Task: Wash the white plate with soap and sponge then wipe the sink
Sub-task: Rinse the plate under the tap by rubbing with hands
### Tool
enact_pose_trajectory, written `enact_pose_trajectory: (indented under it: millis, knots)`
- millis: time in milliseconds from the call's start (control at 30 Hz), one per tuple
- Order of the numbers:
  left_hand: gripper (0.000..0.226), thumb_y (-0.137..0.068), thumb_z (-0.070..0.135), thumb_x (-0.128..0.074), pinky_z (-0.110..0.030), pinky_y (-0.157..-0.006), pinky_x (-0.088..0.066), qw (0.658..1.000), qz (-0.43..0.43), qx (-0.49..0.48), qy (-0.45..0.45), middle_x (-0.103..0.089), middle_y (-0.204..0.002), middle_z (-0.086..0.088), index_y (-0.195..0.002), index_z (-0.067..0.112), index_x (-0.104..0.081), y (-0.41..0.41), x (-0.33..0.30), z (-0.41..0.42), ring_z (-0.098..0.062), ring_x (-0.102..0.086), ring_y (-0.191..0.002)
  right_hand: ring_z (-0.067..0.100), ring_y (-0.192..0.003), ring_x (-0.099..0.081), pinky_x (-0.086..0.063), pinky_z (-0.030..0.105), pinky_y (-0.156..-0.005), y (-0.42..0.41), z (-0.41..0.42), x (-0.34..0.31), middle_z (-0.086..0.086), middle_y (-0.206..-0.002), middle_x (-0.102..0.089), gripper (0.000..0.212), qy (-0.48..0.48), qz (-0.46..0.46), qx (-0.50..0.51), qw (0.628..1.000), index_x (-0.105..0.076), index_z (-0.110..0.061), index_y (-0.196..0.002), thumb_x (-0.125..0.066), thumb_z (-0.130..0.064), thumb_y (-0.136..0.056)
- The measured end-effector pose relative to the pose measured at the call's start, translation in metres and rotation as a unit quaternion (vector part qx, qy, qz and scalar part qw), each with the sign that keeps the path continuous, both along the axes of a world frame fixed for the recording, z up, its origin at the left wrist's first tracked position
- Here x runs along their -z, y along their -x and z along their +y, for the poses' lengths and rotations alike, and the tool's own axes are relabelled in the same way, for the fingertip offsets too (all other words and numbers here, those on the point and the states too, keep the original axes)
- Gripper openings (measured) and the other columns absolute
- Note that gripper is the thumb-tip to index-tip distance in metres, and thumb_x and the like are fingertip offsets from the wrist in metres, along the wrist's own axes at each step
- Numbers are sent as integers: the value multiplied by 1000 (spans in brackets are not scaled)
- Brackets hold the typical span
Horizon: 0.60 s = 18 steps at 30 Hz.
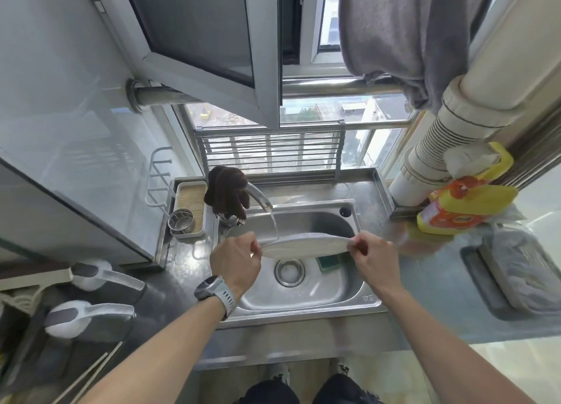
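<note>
I hold the white plate point(303, 245) almost level over the steel sink point(303, 297). My left hand point(235, 262) pinches its left rim and my right hand point(375, 261) pinches its right rim. A thin stream of water runs from the faucet point(261, 198) onto the plate's left part. A green sponge point(328, 262) lies in the basin under the plate's right side, partly hidden. The yellow and orange soap bottle point(461, 203) stands on the counter at the right.
A dark cloth point(227, 191) hangs over the faucet. A small tray with a metal strainer cup point(181, 221) sits left of the sink. A grey rag lies in a tray point(522, 270) at the right. Two white-handled utensils point(91, 294) lie at the left. An open window frame hangs overhead.
</note>
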<state>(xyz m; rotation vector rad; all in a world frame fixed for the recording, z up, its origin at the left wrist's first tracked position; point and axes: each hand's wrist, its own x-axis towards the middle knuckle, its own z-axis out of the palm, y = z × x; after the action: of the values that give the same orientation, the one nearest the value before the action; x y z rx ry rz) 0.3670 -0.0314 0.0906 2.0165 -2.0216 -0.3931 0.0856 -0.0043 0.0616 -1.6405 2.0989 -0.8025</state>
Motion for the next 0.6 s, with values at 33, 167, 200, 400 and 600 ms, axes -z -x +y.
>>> enact_pose_trajectory:
  millis: [33,167,200,400,600]
  knots:
    - [16,-87,31,-72,-26,-58,-37,1000,8,-3,15,-68,-70,4,-74,28,-63,2,-1,-2,-22,-63,-66,14,-59,-59,-33,12,-51,4,0,0,-10,-62,-64,17,14,-9,5,1000,-70,-22,-73,-74,-18,-89]
    - [16,-92,33,-68,-27,-59,-36,999,-36,20,-17,-62,-71,5,-77,29,-62,8,2,3,-20,-59,-66,22,-56,-58,-34,18,-52,10,6,9,-3,-58,-61,17,1,10,-6,1000,-68,-17,-72,-73,-17,-89]
    - [19,-92,32,-68,-27,-58,-35,1000,-18,12,-9,-60,-69,5,-75,30,-59,12,2,2,-19,-55,-64,21,-54,-55,-34,15,-52,12,6,11,-7,-56,-58,16,10,-7,4,1000,-69,-16,-72,-74,-14,-87]
    - [16,-89,31,-69,-28,-56,-44,999,-40,13,21,-59,-63,2,-76,23,-65,30,16,-3,-23,-59,-59,22,-58,-62,-32,20,-53,26,10,23,-4,-60,-66,18,1,-41,41,998,-70,-21,-70,-76,-11,-83]
    - [16,-92,34,-66,-31,-60,-48,1000,-23,7,1,-70,-74,-6,-80,23,-64,61,16,-15,-30,-67,-70,26,-60,-62,-43,35,-56,51,16,30,4,-63,-69,21,-19,-61,107,992,-66,-14,-68,-75,-22,-86]
